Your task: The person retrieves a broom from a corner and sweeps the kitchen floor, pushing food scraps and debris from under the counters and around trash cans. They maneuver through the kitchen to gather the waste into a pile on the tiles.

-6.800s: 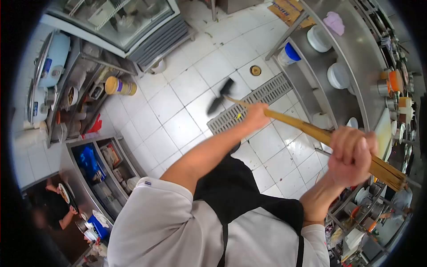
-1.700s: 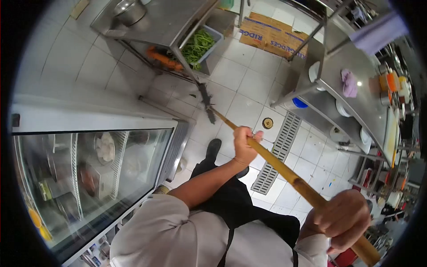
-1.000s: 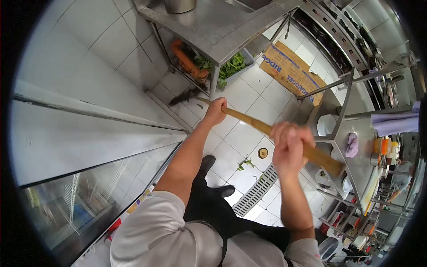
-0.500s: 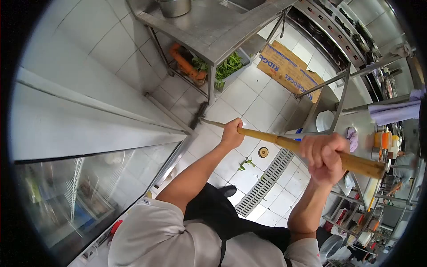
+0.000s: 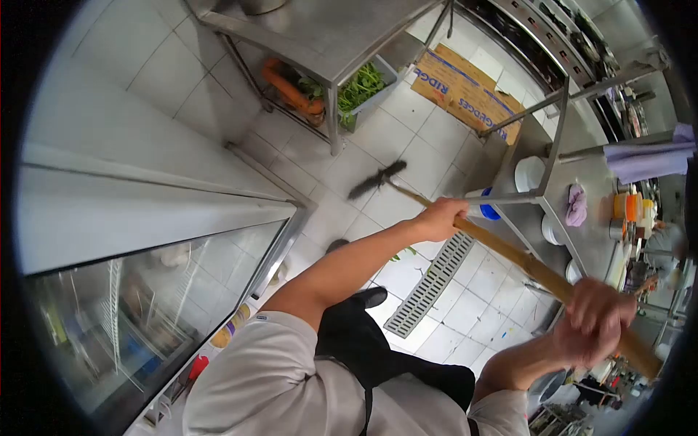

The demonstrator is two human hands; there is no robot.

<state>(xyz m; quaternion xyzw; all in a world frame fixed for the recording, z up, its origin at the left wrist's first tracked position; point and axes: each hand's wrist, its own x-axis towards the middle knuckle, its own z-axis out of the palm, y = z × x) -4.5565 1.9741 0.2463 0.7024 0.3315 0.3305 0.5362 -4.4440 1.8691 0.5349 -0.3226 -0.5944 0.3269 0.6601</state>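
While sweeping of the tiled floor point(image 5: 429, 161) seems in hand, the next stroke would call for keeping clear of the corner leg point(image 5: 335, 125) of the table point(image 5: 342, 33). The broom point(image 5: 534, 268) slants over the floor, its yellow-brown pole long and jointed, its dark, ragged head point(image 5: 363, 187) low between that leg and the edge of the drain point(image 5: 435, 283). The left hand point(image 5: 440, 219) wraps the lower pole; the right hand point(image 5: 592, 325), blurred, clasps it near its top end. Green leaves point(image 5: 411, 251) peek past the left forearm point(image 5: 356, 263), partly hidden.
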